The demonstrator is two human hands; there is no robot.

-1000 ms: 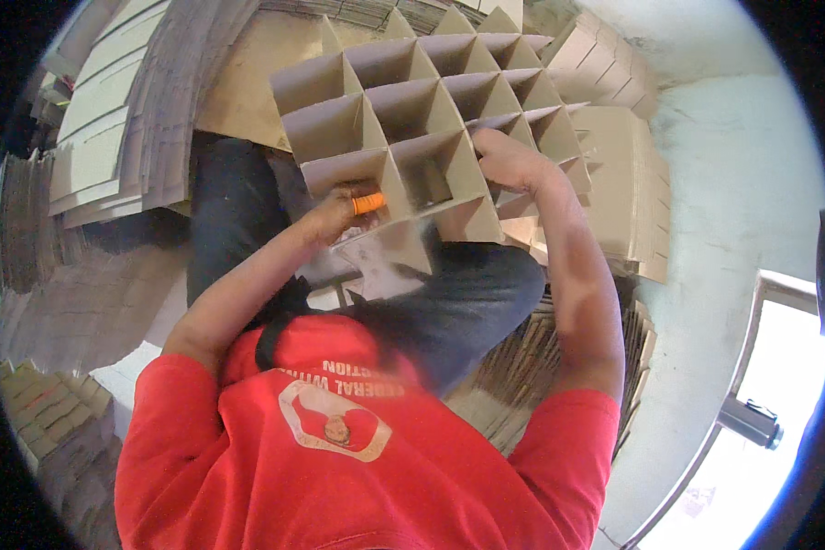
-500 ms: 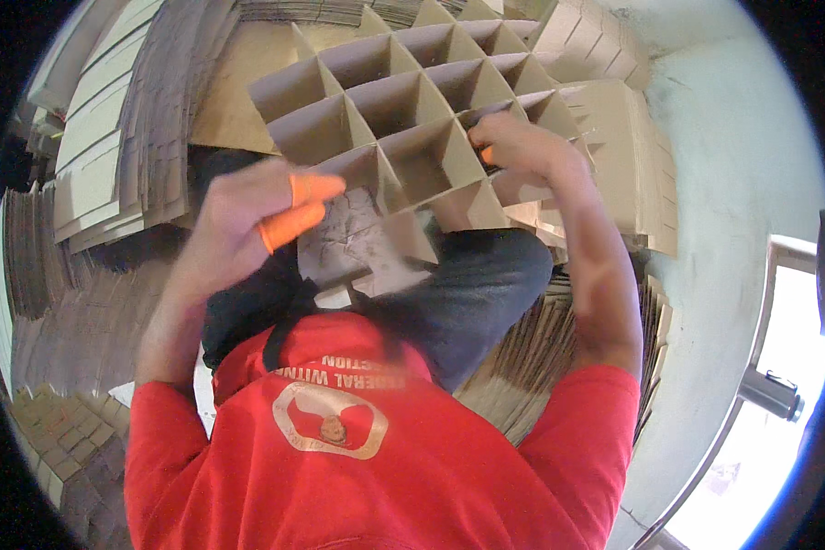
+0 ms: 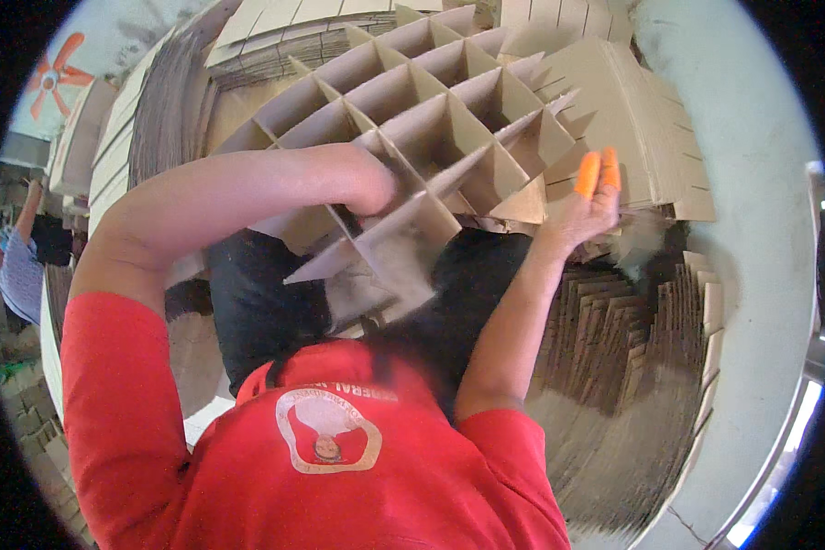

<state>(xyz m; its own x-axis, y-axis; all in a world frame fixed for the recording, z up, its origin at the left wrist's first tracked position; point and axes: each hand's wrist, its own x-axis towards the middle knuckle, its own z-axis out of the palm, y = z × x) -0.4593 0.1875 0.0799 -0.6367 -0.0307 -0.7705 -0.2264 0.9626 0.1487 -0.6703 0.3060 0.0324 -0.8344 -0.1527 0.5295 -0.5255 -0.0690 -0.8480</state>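
Observation:
A cardboard divider grid of interlocked strips rests over my lap, its open cells facing up. My left hand reaches across from the left and down into one of its near cells. The strips hide the fingers, so what they grip, if anything, does not show. My right hand is off the grid, at its right side, in front of a stack of slotted cardboard sheets. Orange finger covers sit on two of its fingers, which are stretched out with nothing visible in them.
More slotted cardboard strips are stacked beyond the grid and at the far left. On the right, many strips stand on edge beside a pale wall. Another person and an orange fan appear far left.
My left hand has gone from beside the grid into a cell. My right hand has come out of the grid and moved right. The view has turned, and the grid sits differently in it.

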